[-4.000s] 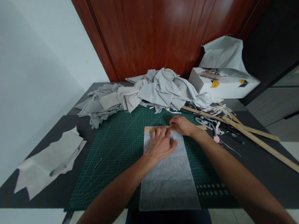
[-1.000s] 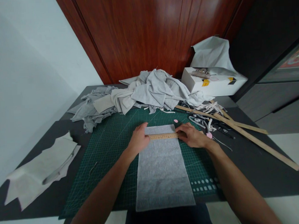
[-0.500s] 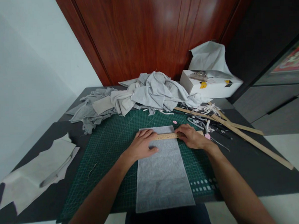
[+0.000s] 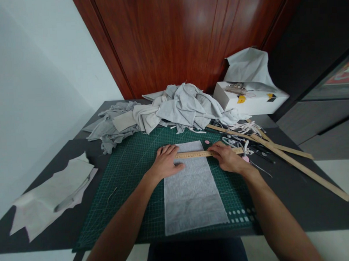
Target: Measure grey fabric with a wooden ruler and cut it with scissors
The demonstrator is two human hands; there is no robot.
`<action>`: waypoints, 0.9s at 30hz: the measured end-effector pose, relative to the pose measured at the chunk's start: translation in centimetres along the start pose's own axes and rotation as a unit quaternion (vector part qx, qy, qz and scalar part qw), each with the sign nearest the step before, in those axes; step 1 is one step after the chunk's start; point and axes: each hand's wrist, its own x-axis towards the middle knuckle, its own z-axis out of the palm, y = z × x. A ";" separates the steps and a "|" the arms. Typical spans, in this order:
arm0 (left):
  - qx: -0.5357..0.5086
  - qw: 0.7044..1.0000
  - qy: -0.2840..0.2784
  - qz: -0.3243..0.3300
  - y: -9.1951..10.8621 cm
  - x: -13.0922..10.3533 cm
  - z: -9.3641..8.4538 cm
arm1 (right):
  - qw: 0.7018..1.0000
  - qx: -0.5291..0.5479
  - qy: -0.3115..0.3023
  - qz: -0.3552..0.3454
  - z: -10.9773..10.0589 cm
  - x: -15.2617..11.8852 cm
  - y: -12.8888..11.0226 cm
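Note:
A rectangular piece of grey cloth (image 4: pixel 192 195) lies flat on a green cutting mat (image 4: pixel 135 156), its near end close to the table's front edge. Across its far part runs a light wooden ruler (image 4: pixel 193 155), roughly parallel to the cloth's far edge. My left hand (image 4: pixel 167 162) rests flat on the cloth's left edge, fingers stretched out and covering the ruler's left end. Just past the right edge of the cloth, my right hand (image 4: pixel 226 157) grips the ruler with thumb and fingers together. The ruler's right end sticks out beyond that hand.
Crumpled grey fabric (image 4: pixel 187 106) is heaped along the back. A white box (image 4: pixel 252 103) stands at back right. Long wooden strips (image 4: pixel 302 166) and tangled cords (image 4: pixel 244 128) lie on the right. Pale cloth pieces (image 4: pixel 55 191) lie left. A pink disc (image 4: pixel 207 142) sits beyond the cloth.
The cloth has slid away from me and turned slightly, its near end drawn back from the table's front edge. Both hands and the ruler stay at its far part. The view has shifted slightly.

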 end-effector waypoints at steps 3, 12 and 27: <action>0.002 1.000 -0.005 -0.007 -0.3 0.0 0.0 | 1.000 0.008 -0.001 -0.004 0.5 0.2 -0.1; 0.047 0.998 0.002 -0.040 -0.1 -0.8 -0.1 | 0.999 -0.036 -0.020 0.026 0.0 -0.3 -0.3; 0.007 0.992 -0.085 0.089 3.0 -1.9 1.3 | 0.989 -0.119 0.038 0.085 -1.8 -1.6 2.6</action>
